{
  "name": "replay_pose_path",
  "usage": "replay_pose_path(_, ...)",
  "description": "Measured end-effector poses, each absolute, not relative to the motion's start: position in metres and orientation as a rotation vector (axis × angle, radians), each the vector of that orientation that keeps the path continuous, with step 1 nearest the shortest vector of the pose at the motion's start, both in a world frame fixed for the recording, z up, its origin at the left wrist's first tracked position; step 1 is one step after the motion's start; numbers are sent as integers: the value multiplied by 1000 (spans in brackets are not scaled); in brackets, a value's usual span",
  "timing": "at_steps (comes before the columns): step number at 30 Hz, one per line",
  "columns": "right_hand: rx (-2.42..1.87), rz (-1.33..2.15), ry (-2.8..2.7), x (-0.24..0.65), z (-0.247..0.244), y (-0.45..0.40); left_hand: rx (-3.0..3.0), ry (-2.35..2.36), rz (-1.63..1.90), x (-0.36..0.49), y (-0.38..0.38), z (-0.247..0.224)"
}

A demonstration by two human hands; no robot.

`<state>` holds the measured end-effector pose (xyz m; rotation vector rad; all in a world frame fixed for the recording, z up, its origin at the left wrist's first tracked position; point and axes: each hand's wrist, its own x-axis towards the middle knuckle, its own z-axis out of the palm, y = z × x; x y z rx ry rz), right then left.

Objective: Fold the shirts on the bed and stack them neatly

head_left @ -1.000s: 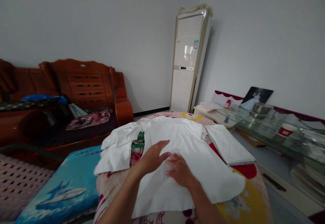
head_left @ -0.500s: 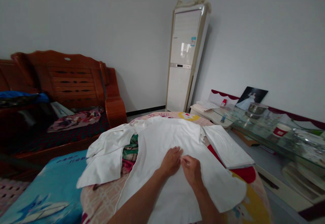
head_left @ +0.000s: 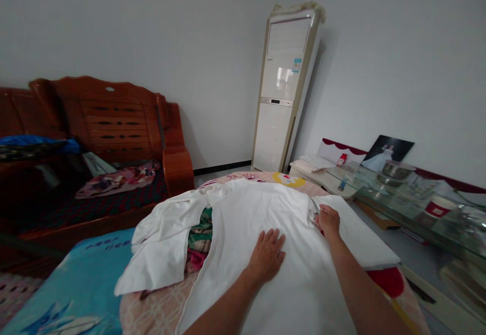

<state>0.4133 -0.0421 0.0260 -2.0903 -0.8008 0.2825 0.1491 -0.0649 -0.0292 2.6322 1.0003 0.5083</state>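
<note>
A white long-sleeved garment [head_left: 243, 213] lies spread over the bedding in front of me, one sleeve [head_left: 163, 228] out to the left. My left hand [head_left: 268, 256] rests flat on the garment's middle, fingers slightly apart and holding nothing. My right hand [head_left: 328, 219] is at the garment's right edge, where a small gap separates it from a flat white cloth piece [head_left: 360, 234]. Its thumb and fingers are closed together. Something small and greyish shows at the fingertips, too unclear to name.
Patterned bedding [head_left: 152, 307] lies under the garment, with a blue printed package [head_left: 87, 269] to its left. A wooden sofa [head_left: 114, 117] stands behind at left, a tall air conditioner [head_left: 279, 92] in the corner. At right, a glass-topped table [head_left: 387, 193] carries a paper cup [head_left: 440, 206] and a metal bowl [head_left: 397, 170].
My right hand has moved from beside my left hand, over the garment's middle, out to its right edge. My left hand has stayed on the cloth, its fingers now spread more. The view has shifted slightly.
</note>
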Motion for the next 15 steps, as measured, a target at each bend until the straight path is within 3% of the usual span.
replay_pose_path(9, -2118, 466, -856, 409, 18, -5, 2608, 1000, 515, 151, -66, -32)
replay_pose_path(15, -2102, 340, -975, 417, 28, 7, 2608, 1004, 517, 151, -66, -31)
